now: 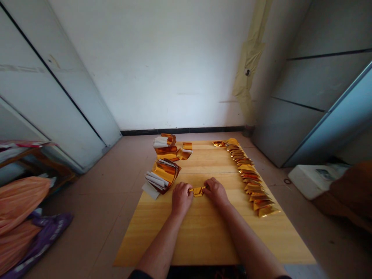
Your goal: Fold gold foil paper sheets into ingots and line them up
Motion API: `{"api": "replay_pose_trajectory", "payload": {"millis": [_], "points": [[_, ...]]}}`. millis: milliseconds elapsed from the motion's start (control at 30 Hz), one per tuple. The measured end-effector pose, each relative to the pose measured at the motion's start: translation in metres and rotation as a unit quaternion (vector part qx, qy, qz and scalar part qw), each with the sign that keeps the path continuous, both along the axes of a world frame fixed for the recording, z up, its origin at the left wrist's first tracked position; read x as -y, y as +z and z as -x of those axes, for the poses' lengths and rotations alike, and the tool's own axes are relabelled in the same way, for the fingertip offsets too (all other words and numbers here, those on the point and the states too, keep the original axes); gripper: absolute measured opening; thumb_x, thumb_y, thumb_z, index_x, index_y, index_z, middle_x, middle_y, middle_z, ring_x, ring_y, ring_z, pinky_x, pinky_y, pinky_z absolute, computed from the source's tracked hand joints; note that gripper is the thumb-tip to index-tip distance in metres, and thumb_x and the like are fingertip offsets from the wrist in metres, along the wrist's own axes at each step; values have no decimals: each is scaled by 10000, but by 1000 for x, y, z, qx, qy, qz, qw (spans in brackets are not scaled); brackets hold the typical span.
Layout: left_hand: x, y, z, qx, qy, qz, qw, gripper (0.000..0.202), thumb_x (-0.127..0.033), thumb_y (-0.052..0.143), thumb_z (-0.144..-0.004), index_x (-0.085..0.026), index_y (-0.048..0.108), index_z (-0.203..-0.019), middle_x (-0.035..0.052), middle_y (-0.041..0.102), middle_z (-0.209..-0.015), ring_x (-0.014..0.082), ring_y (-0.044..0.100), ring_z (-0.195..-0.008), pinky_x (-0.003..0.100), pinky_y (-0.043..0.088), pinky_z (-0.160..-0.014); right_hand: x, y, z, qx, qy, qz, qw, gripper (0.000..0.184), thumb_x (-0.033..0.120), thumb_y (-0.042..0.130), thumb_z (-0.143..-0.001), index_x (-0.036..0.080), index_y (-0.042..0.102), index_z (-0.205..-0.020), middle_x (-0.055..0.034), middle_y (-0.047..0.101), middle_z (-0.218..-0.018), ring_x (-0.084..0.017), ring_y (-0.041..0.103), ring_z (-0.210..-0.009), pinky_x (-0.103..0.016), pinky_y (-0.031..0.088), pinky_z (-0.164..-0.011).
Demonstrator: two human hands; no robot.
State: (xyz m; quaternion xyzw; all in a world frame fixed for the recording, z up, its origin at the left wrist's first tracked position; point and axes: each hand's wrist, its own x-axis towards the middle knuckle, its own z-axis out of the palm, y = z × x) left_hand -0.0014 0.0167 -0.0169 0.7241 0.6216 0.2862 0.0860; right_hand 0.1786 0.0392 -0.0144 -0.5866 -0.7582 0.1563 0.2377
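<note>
A small piece of gold foil paper (198,192), partly folded, lies between my two hands near the middle of the wooden table (203,232). My left hand (182,197) pinches its left end, and my right hand (216,192) has its fingers closed on the right end. Left of my hands is a fanned stack of gold foil sheets with pale backs (162,175). Behind it sit more curled foil sheets (165,152). Along the table's right side runs a row of folded gold foil pieces (250,178), overlapping one another.
A white wall (174,69) rises beyond the table. Grey cabinets stand at the left (58,85) and right (302,85). Orange and purple bags (26,232) lie on the floor at left, and a white box (312,180) sits at right.
</note>
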Motion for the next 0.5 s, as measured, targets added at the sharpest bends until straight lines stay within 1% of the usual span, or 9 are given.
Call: {"api": "replay_pose_trajectory", "payload": {"millis": [100, 167, 233, 267, 333, 433, 500], "points": [[1, 2, 0, -5, -8, 13, 1000, 147, -109, 551, -777, -198, 639, -854, 38, 605, -872, 184, 510, -879, 300, 387, -796, 1, -1, 2, 0, -11, -5, 1000, 74, 202, 608, -771, 192, 619, -844, -34, 597, -857, -147, 562, -797, -222, 400, -710], [2, 3, 0, -22, -32, 17, 999, 273, -88, 516, -792, -227, 651, -984, 44, 600, -929, 191, 498, -929, 314, 379, -822, 1, 0, 4, 5, -23, -5, 1000, 78, 195, 605, -769, 194, 621, -845, -40, 605, -855, -156, 566, -798, -228, 403, -708], [2, 3, -1, -49, -68, 17, 996, 429, -52, 483, -798, -291, 622, -1126, 44, 584, -990, 193, 479, -976, 323, 368, -838, 1, 1, 7, 8, -37, -4, 999, 74, 187, 598, -767, 199, 625, -835, -44, 612, -846, -160, 569, -790, -231, 403, -701], [2, 4, -1, -63, -84, 20, 994, 491, -35, 474, -797, -327, 602, -1170, 42, 575, -1009, 192, 471, -988, 326, 361, -839, 0, 1, 8, 8, -43, -4, 999, 70, 184, 593, -767, 201, 627, -825, -44, 614, -839, -159, 569, -782, -231, 403, -696], [3, 4, -2, -89, -104, 25, 990, 545, -23, 473, -799, -383, 587, -1191, 38, 561, -1023, 190, 459, -995, 331, 349, -831, -1, 0, 10, 4, -53, -6, 999, 70, 172, 579, -764, 200, 628, -805, -45, 617, -822, -158, 568, -768, -232, 404, -687], [3, 5, -3, -107, -107, 26, 988, 494, -69, 493, -831, -433, 611, -1143, 30, 551, -1008, 191, 449, -983, 334, 334, -811, -1, -4, 12, -19, -64, -15, 998, 117, 134, 554, -734, 186, 633, -803, -51, 617, -815, -161, 569, -766, -239, 417, -693], [4, 5, -4, -110, -103, 24, 988, 461, -103, 506, -847, -457, 619, -1119, 23, 544, -993, 187, 446, -967, 330, 327, -804, 1, -7, 11, -72, -71, -27, 994, 218, 128, 534, -713, 170, 637, -901, -49, 616, -817, -158, 573, -751, -239, 432, -686]]}}
